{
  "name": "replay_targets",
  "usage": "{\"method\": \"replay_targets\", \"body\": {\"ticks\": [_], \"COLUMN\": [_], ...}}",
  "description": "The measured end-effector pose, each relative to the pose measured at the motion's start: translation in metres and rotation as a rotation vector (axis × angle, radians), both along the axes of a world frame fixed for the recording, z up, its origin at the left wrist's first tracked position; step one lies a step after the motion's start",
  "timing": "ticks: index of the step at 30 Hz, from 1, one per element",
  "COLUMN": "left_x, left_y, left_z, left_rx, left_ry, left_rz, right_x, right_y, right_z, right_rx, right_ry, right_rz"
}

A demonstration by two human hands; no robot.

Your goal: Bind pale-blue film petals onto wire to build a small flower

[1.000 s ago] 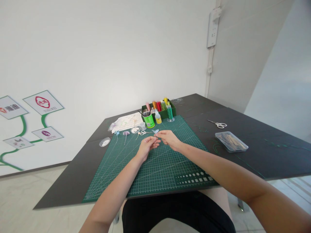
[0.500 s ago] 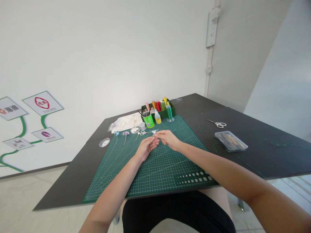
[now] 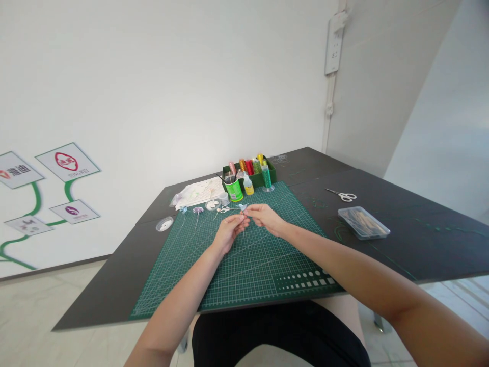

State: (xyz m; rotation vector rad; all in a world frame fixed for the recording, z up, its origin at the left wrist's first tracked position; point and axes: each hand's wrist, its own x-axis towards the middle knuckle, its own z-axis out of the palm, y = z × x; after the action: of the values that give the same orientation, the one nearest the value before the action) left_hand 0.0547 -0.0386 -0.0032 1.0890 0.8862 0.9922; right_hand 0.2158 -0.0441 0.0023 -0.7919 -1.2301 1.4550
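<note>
A small pale blue flower point(image 3: 243, 207) on a thin stem is held up over the green cutting mat point(image 3: 252, 270). My left hand point(image 3: 230, 229) is closed, pinching the stem just below the bloom. My right hand point(image 3: 263, 218) is closed too, with thumb and finger at the flower's right side. Just left of the bloom lie small white-handled scissors point(image 3: 225, 209). Farther left on the mat rest a purple flower point(image 3: 197, 209) and another blue flower point(image 3: 183, 209), both on thin stems.
Behind stand a green can point(image 3: 234, 191) with tools, a glue bottle point(image 3: 248, 185) and a green box point(image 3: 271, 171) of thread spools. To the right are larger scissors point(image 3: 342, 195) and a clear plastic box point(image 3: 363, 223) of wooden sticks. A round dish point(image 3: 164, 224) sits left.
The flower between my fingers has turned slightly, and its petals look narrower and more gathered. Both hands stay almost in place.
</note>
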Motion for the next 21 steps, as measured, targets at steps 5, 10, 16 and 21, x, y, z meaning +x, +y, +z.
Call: {"method": "replay_targets", "body": {"ticks": [5, 10, 16, 21], "left_x": [0.0002, -0.0007, -0.0009, -0.0013], "left_y": [0.0002, 0.0007, 0.0008, 0.0016], "left_z": [-0.0011, -0.0028, -0.0029, -0.0044], "left_rx": [0.016, 0.054, 0.077, 0.090], "left_ry": [0.017, 0.033, 0.037, 0.026], "left_rz": [0.012, 0.016, 0.026, 0.017], "right_x": [-0.0014, -0.0031, -0.0043, -0.0047], "right_y": [-0.0015, -0.0018, -0.0005, -0.0012], "right_z": [0.0012, 0.0007, -0.0021, -0.0015], "right_rx": [-0.016, -0.006, 0.004, 0.000], "right_ry": [0.001, -0.001, 0.021, 0.025], "right_rz": [-0.037, -0.054, -0.043, -0.047]}}
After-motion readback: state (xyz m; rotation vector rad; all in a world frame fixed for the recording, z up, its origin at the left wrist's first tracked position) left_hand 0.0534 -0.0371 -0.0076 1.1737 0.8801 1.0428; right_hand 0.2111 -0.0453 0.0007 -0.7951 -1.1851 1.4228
